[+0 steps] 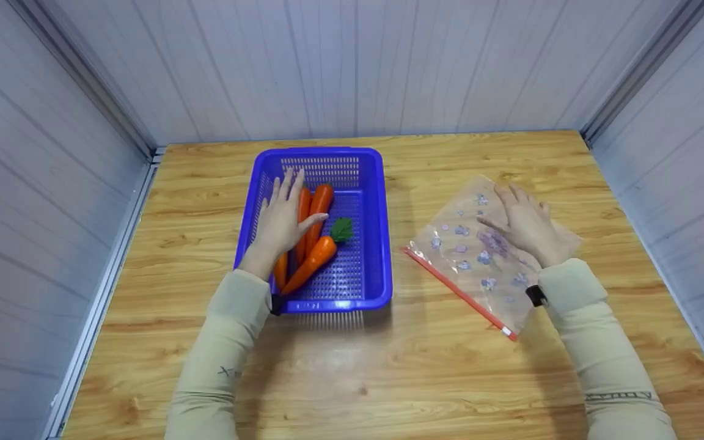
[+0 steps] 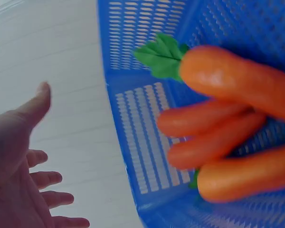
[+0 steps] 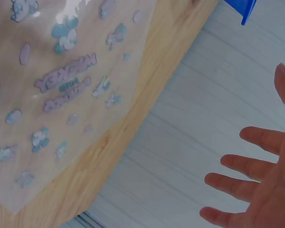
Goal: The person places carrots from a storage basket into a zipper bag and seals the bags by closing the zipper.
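Observation:
My left hand (image 1: 280,223) hovers above the left side of a blue plastic basket (image 1: 378,244), its fingers spread and nothing held. Several orange carrots lie inside, among them a front carrot (image 1: 310,264) with a green leaf (image 1: 341,229) at its thick end; the hand partly hides the others. In the left wrist view the carrots (image 2: 213,71) are apart from the fingers. Over a clear zip bag (image 1: 443,244) printed with small cartoon figures, my right hand (image 1: 529,226) is spread and holds nothing. The right wrist view shows the bag (image 3: 95,123) lying flat, apart from the fingers.
A red slider strip (image 1: 456,290) with a white slider edges the bag's near-left side. Basket and bag lie on a wood-grain table (image 1: 352,379), with a gap between them. Pale panel walls (image 1: 352,67) enclose the table at the back and both sides.

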Available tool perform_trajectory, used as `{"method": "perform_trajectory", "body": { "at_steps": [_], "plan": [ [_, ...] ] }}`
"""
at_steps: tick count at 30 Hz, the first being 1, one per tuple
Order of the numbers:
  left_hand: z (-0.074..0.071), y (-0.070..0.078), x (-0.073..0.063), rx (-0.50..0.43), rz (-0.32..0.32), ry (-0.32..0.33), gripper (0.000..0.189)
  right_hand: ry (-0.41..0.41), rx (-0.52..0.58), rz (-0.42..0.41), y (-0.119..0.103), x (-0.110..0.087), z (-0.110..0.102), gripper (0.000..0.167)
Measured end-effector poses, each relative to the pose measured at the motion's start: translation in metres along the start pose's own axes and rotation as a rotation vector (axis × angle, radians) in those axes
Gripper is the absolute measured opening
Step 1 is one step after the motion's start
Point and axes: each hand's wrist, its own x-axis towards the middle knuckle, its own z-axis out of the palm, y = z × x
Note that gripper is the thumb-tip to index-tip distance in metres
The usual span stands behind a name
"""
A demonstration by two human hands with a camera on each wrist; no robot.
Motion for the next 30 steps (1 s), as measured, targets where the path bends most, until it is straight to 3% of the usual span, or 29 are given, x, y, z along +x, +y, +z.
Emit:
{"method": "perform_trajectory", "body": {
  "at_steps": [6, 12, 17, 22, 30],
  "plan": [
    [0.004, 0.009, -0.007, -0.065, 0.049, 0.084, 0.082, 0.012, 0.037, -0.051, -0.003, -0.006, 0.021, 0.067],
    [0.004, 0.020, -0.016, -0.118, 0.043, 0.099, 0.077, 0.000, 0.061, -0.124, -0.005, -0.009, 0.042, 0.056],
    [0.007, 0.030, -0.024, -0.157, 0.045, 0.135, 0.071, -0.031, 0.082, -0.129, -0.009, -0.010, 0.060, 0.045],
    [0.012, 0.041, -0.032, -0.234, 0.105, 0.228, 0.063, -0.082, 0.120, -0.119, -0.010, -0.009, 0.079, 0.031],
    [0.021, 0.057, -0.041, -0.348, 0.129, 0.318, 0.049, -0.159, 0.184, -0.115, -0.014, -0.007, 0.100, 0.017]
  ]
}}
